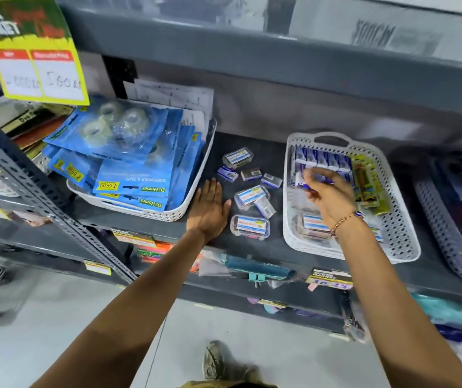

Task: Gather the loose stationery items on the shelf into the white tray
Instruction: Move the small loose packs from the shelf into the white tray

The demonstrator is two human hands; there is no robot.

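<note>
The white tray (400,225) sits on the dark shelf (252,247) and holds a row of blue-white boxes (322,161), clear labelled cases and green packs (368,186). My right hand (327,197) hovers over the tray, fingers pinched on a small blue item (308,186). Loose on the shelf, left of the tray, lie three clear plastic cases (249,226), (252,196), (237,157) and several small staple boxes (250,175). Flat on the shelf beside them rests my left hand (210,210), holding nothing.
A white basket (168,214) of blue tape-dispenser packs stands at the left. A grey perforated tray (442,233) of goods stands at the right. An upper shelf edge (252,54) overhangs. A yellow price sign (31,49) hangs at top left.
</note>
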